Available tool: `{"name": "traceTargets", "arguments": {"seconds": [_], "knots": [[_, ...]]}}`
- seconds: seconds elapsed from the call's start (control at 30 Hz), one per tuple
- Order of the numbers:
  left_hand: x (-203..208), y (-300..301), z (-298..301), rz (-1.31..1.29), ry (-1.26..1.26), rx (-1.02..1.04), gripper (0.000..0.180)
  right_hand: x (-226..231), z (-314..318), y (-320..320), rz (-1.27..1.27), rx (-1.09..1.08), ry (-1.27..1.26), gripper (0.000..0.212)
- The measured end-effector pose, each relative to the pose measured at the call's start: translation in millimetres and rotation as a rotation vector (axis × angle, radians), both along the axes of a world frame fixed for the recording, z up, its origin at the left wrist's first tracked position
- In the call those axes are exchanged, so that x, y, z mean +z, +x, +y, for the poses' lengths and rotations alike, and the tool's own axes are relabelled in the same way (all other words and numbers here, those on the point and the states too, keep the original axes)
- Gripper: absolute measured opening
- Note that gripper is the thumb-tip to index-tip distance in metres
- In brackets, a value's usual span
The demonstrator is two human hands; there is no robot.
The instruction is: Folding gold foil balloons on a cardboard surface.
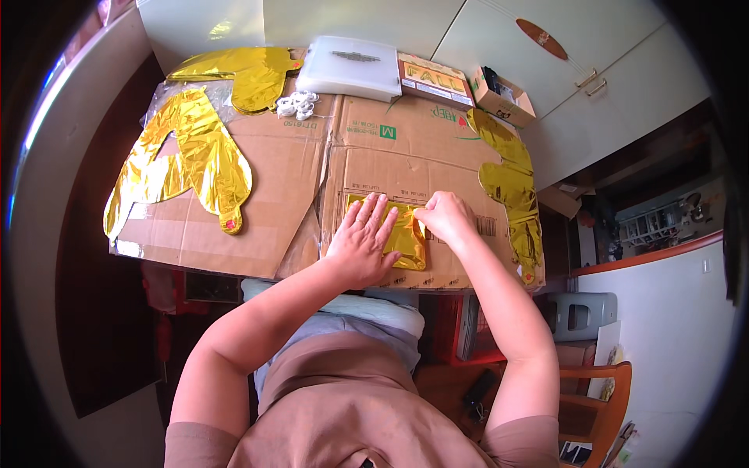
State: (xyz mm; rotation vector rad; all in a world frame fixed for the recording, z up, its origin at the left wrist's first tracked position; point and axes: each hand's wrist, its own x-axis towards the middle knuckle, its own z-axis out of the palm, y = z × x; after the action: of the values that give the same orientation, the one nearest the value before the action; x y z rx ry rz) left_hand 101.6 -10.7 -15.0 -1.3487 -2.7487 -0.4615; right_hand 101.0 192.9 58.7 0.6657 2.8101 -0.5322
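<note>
A folded gold foil balloon lies as a small rectangle on the cardboard sheet in front of me. Spread flat across its left part is my left hand, its fingers stretched out and apart. My right hand pinches the foil's upper right edge between thumb and finger. An unfolded, A-shaped gold foil balloon lies flat at the left. Further gold foil balloons lie at the far left and along the right edge of the cardboard.
Along the back stand a translucent white plastic case, a printed flat box and an open small carton. A bundle of white string lies near the case. White cabinets rise behind; a wooden chair stands at lower right.
</note>
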Motion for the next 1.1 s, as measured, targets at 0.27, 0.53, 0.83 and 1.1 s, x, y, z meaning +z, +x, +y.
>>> {"name": "traceTargets", "arguments": {"seconds": [0.27, 0.53, 0.83, 1.1], "knots": [[3, 0, 2, -0.009, -0.024, -0.008, 0.076, -43, -17, 37, 0.65, 0.291, 0.168, 0.06], [-7, -1, 4, -0.001, 0.069, 0.017, 0.075, -72, -40, 56, 0.433, 0.419, 0.055, 0.084], [10, -15, -19, -0.353, 0.495, -0.087, 0.083, -68, -42, 58, 0.317, 0.446, 0.157, 0.084], [22, -11, -27, -0.084, 0.31, 0.007, 0.07, -65, -46, 57, 0.325, 0.421, 0.183, 0.086]]}}
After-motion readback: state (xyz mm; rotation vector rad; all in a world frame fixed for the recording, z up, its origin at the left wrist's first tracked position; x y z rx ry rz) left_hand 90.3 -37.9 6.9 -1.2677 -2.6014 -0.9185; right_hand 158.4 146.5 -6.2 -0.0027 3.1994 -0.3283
